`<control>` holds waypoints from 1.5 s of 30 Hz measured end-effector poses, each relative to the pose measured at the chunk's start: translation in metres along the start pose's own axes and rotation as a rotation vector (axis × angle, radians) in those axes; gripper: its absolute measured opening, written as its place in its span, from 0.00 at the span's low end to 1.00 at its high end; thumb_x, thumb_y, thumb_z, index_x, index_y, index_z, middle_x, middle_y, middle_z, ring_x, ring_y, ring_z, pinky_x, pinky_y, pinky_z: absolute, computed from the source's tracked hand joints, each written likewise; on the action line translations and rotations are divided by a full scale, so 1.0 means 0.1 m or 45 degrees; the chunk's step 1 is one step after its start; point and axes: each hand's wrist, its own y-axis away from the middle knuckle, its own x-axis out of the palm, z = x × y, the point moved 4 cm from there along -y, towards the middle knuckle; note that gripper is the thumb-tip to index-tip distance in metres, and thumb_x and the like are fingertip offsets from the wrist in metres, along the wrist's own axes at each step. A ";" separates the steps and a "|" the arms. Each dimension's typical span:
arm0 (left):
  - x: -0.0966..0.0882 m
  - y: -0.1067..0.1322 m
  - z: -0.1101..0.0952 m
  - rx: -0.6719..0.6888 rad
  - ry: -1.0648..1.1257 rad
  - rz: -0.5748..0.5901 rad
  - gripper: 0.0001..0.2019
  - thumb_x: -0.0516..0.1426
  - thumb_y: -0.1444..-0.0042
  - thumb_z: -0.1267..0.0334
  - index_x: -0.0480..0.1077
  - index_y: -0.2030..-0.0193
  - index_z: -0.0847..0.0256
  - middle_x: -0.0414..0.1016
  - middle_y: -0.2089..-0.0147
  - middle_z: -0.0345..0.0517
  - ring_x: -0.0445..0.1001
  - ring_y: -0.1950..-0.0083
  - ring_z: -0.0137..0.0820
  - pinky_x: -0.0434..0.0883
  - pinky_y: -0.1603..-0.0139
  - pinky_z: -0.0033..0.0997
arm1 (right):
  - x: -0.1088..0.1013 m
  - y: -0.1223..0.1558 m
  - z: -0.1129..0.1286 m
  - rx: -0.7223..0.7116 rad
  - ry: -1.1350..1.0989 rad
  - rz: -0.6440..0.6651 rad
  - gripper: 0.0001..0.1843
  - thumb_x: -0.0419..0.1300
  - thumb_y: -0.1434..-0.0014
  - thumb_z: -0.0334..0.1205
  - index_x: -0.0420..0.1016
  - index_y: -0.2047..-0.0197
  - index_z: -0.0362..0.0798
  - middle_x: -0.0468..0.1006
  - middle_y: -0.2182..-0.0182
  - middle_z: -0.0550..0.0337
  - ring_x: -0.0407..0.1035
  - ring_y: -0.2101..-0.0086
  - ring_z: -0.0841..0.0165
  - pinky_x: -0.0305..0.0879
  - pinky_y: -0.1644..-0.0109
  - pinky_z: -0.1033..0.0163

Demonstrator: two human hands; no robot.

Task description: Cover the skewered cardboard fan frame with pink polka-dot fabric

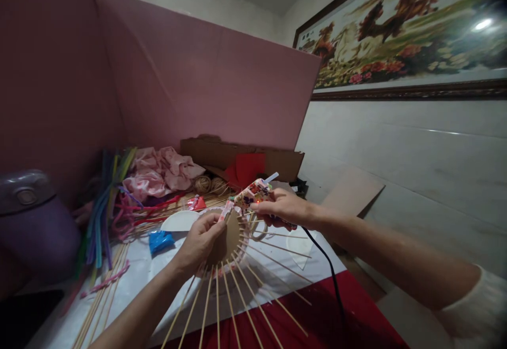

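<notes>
My right hand [283,207] is wrapped around a glue gun [251,193] with a flowery pattern. A glue stick [271,177] juts from its back end, and a black cord [330,267] trails from the handle. The gun's nozzle points left, close to a small pink patterned strip [225,210] pinched between my left thumb and fingers. My left hand [204,238] is over a round cardboard disc [227,241]. Thin wooden sticks [232,296] fan out from the disc toward me and to the right. What touches the nozzle tip is too small to make out.
A blue packet [161,241] lies left of the disc, beside a white half-round piece [180,221]. Colourful pipe cleaners [99,217], pink cloth [166,168], twine balls [203,184] and red sheets [247,169] crowd the back. A purple bottle [37,233] stands at left.
</notes>
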 end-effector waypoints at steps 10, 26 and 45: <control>0.07 0.05 -0.02 0.013 -0.056 0.037 0.14 0.62 0.55 0.55 0.74 0.66 0.63 0.74 0.73 0.44 0.70 0.74 0.30 0.65 0.74 0.26 | 0.02 0.05 -0.01 0.001 -0.004 -0.015 0.18 0.56 0.45 0.46 0.60 0.81 0.46 0.59 0.87 0.68 0.51 0.88 0.79 0.47 0.89 0.72; 0.05 0.03 -0.01 0.041 -0.153 0.084 0.13 0.59 0.51 0.55 0.73 0.65 0.63 0.73 0.72 0.42 0.68 0.73 0.27 0.62 0.72 0.25 | 0.03 0.03 -0.17 0.029 0.048 -0.021 0.18 0.56 0.47 0.50 0.62 0.79 0.46 0.58 0.87 0.69 0.52 0.89 0.78 0.48 0.90 0.72; 0.07 0.04 0.01 -0.035 -0.099 0.050 0.14 0.60 0.52 0.54 0.73 0.65 0.63 0.75 0.71 0.44 0.70 0.72 0.27 0.63 0.71 0.25 | 0.04 0.07 -0.14 0.078 0.090 -0.035 0.19 0.56 0.46 0.50 0.61 0.80 0.46 0.58 0.89 0.70 0.51 0.89 0.79 0.47 0.89 0.73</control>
